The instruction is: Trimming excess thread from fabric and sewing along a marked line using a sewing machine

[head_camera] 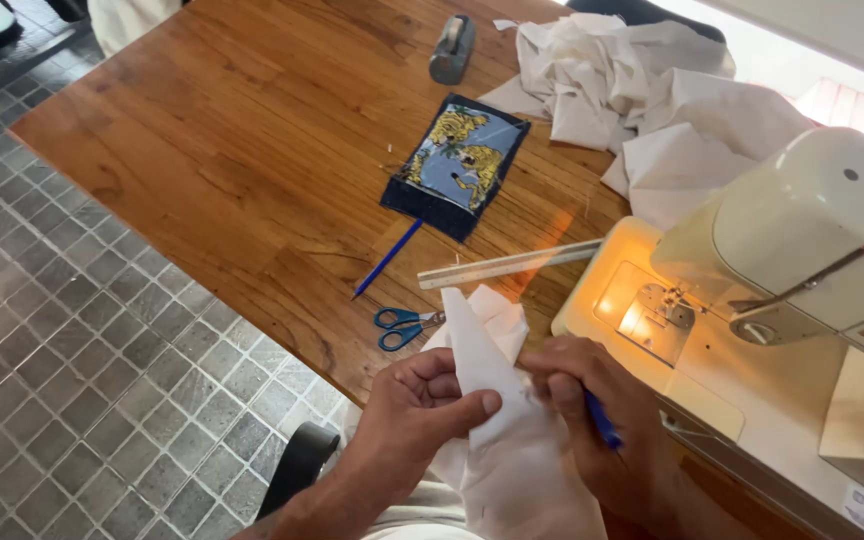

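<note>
Both hands are at the near edge of the table [202, 130], just past its edge, working on a piece of white cloth [497, 400]. The left hand [414, 415] pinches the cloth, with the thumb pressed flat on top and the fingers curled shut under it. The right hand [602, 420] is closed around a blue pen [602, 422], and the tip looks like it is down on the cloth, though the tip itself is hidden. This looks like the marking step, drawing a line or dot on the cloth. The next move needs the left hand to keep the cloth tight and flat so the pen does not slip. Blue scissors [402, 325] lie near the table's near edge, just beside the cloth. A ruler [507, 265] lies past them, and a sewing machine [782, 270] with its light on sits at the right side. A tiger patch [457, 165] lies in the middle.
</note>
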